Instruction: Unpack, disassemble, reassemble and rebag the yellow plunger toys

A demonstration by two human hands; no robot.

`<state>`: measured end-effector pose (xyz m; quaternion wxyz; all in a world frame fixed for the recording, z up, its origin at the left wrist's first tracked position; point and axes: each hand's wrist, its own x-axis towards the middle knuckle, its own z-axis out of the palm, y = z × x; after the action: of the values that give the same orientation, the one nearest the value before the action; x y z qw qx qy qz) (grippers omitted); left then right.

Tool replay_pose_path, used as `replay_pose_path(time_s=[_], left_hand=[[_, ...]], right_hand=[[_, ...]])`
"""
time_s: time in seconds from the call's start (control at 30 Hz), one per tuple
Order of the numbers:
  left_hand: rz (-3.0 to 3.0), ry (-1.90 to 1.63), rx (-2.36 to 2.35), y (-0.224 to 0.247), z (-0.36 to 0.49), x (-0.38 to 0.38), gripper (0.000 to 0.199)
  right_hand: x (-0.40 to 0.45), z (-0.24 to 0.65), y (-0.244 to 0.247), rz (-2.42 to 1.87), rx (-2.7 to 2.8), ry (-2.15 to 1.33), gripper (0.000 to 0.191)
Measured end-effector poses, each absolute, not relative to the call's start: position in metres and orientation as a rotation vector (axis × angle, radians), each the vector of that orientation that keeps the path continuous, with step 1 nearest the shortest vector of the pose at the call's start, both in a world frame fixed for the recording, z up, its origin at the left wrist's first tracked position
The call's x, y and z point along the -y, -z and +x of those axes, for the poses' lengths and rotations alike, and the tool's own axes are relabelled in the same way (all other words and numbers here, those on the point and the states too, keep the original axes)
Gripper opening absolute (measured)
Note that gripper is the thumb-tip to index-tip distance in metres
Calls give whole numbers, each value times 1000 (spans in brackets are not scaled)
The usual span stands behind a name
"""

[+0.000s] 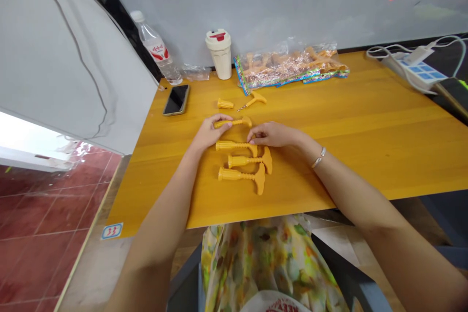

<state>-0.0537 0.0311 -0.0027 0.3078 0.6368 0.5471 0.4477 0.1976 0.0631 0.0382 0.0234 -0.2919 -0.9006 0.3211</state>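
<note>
My left hand [211, 131] is closed round the sleeve end of a yellow plastic corkscrew [244, 121] that lies crosswise, its handle pointing right. My right hand [272, 134] has its fingers curled, their tips beside the handle of a second yellow corkscrew [234, 145]; whether they grip it is hidden. Nearer me lie a third corkscrew [244, 161] and a fourth corkscrew [237, 175], each with a ribbed sleeve on the left and a T-handle on the right. Beyond my hands are a loose yellow sleeve [225, 104] and a corkscrew with a bare metal spiral [256, 99].
Plastic bags of orange-yellow parts [288, 66] lie along the back wall. A lidded white cup [221, 56], a water bottle [157, 48] and a phone [177, 100] stand or lie at back left. A power strip with cables [420, 70] sits at back right.
</note>
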Motion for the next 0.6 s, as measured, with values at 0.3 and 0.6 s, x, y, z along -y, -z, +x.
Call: replay_pose_path(time_s=[0.3,0.6], left_hand=[[1864,-992,-1351,-1,-59,-34,36],[1860,-1356,-1667,14,-68,-119,34]], right_hand=[[-81,209,-31,-776,2573,-1115,30],[-146,193,9,-1191,2249,-192,55]])
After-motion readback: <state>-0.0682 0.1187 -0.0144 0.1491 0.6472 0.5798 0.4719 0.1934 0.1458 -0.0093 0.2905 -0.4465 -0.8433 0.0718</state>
